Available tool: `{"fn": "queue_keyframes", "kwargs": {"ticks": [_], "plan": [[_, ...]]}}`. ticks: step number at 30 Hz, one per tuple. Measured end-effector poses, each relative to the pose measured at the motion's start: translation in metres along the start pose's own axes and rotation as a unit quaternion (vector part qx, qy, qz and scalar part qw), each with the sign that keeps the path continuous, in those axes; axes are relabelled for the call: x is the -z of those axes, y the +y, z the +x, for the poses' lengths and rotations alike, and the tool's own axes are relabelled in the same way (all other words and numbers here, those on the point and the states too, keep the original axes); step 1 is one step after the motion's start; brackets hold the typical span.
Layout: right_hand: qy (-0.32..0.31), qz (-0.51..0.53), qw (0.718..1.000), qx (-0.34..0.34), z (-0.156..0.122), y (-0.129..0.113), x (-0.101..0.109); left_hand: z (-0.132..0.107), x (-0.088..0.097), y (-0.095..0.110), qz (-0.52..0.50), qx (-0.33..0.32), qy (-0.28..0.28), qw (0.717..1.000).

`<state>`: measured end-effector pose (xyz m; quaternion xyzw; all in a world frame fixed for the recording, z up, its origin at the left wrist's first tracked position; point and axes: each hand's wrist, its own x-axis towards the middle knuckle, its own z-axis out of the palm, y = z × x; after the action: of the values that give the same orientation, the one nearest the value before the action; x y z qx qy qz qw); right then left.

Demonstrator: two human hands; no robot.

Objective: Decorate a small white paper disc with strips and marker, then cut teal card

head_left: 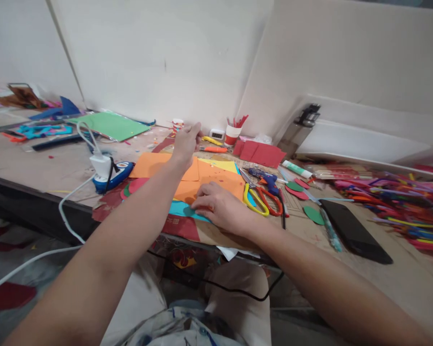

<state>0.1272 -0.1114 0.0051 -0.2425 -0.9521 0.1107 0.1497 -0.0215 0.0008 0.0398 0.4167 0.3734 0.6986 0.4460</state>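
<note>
My left hand (186, 145) is raised over the back of the orange paper (223, 181), its fingers drawn together. Whatever those fingers hold, if anything, cannot be made out. My right hand (220, 204) rests on the front part of the orange paper, its slightly bent fingers apart and touching the sheet. Under the orange lie a blue sheet (185, 209) and a yellow sheet (229, 166). Right of this stack are yellow-handled scissors (255, 201), orange-handled scissors (272, 202) and a blue glue gun (269, 181).
A blue power strip (112, 178) with a white charger (101, 165) stands left. Behind are a paper cup of red sticks (233, 134), a small white clock (217, 134) and red cards (260, 153). A black phone (355, 230), green circle (313, 215) and pipe cleaners (411, 202) lie right.
</note>
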Motion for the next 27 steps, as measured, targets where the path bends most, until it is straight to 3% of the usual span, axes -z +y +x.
{"fn": "queue_keyframes", "kwargs": {"ticks": [3, 7, 11, 14, 16, 21, 27], "plan": [[0.009, -0.025, 0.999, -0.019, 0.001, 0.000, 0.000, 0.001, 0.001, 0.000, 0.038, 0.037, -0.033, 0.998], [-0.014, -0.058, 0.996, -0.070, 0.002, 0.003, 0.003, 0.003, 0.006, -0.002, 0.136, 0.074, -0.118, 0.981], [-0.001, -0.084, 0.992, -0.092, 0.003, 0.005, 0.004, 0.004, 0.015, -0.008, 0.278, 0.124, -0.208, 0.930], [0.024, -0.081, 0.995, -0.058, 0.001, -0.002, 0.003, 0.005, 0.022, -0.013, 0.357, 0.154, -0.268, 0.881], [0.020, -0.076, 0.997, -0.023, -0.001, -0.011, 0.000, 0.007, 0.028, -0.017, 0.379, 0.150, -0.284, 0.868], [-0.004, -0.081, 0.997, 0.012, -0.006, -0.029, -0.008, 0.017, 0.042, -0.033, 0.357, 0.128, -0.310, 0.872], [0.035, -0.040, 0.999, 0.013, -0.016, -0.033, -0.011, 0.021, 0.048, -0.042, 0.317, 0.138, -0.307, 0.887]]}}
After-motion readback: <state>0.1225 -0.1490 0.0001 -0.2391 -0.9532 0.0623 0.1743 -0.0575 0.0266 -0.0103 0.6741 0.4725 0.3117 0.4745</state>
